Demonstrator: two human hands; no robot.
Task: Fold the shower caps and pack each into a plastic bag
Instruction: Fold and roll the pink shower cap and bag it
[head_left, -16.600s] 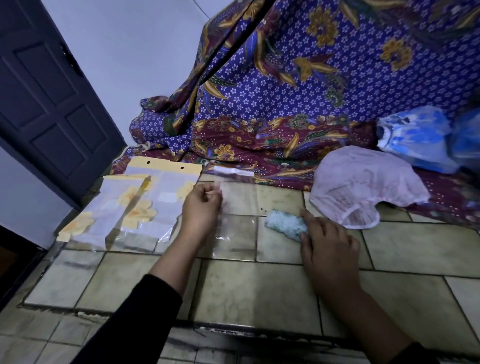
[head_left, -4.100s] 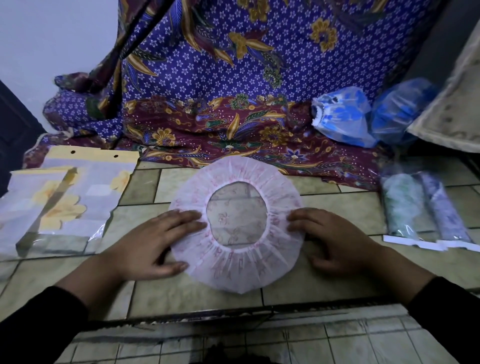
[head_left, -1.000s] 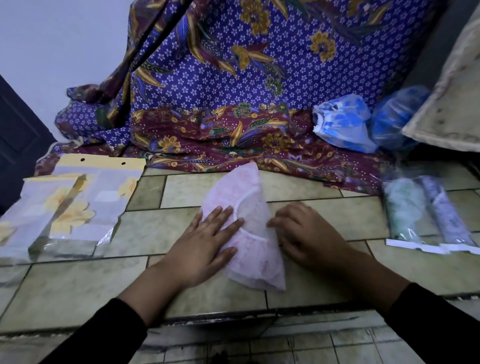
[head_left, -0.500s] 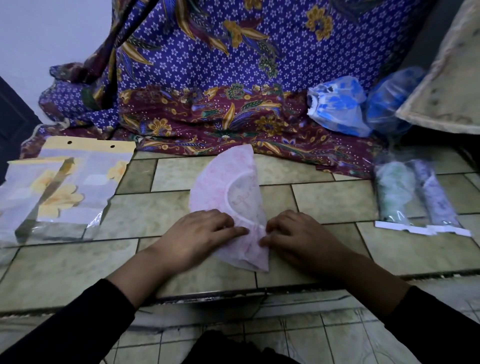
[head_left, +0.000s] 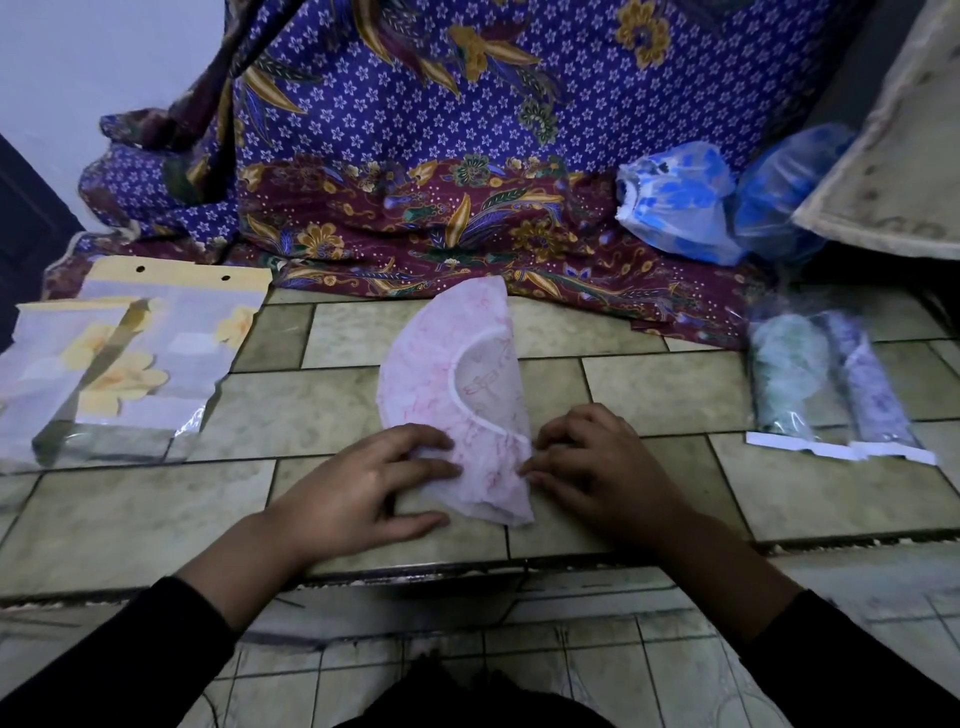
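Pink shower cap (head_left: 457, 395), folded to a half-moon, flat on tiled floor (head_left: 670, 384) before batik cloth (head_left: 415, 156). Left hand (head_left: 363, 493) fingers spread on its near edge; right hand (head_left: 597, 467) fingertips curled, pressing the opposite side.

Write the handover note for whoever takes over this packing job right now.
Left hand: flat on the near left edge of the pink half-folded plastic shower cap.
Right hand: fingertips on its near right edge.
Cap lies on the tiled floor, folded once.
Done: two rolled caps in clear plastic bags, at right.
Left: finish folding, bag it from the stack of empty flower-printed bags at left; then the blue caps at back right.
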